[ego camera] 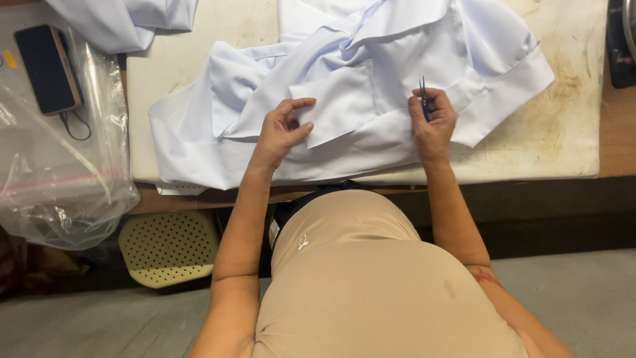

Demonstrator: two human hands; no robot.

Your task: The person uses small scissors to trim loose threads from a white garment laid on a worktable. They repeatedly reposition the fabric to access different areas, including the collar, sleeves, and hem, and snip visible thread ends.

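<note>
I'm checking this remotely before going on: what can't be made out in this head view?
- Thread snips: mostly hidden inside the right hand; only the tips show.
- Left hand fingertips: curled, pinch point on the white shirt unclear.
- Dark object: cut off by the right edge.
- Second white garment: cut off by the top edge.

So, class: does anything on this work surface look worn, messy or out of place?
Yes. The white pad under the pale blue shirt is stained brown near its right edge, and a clear plastic bag sags over the table's left end.
</note>
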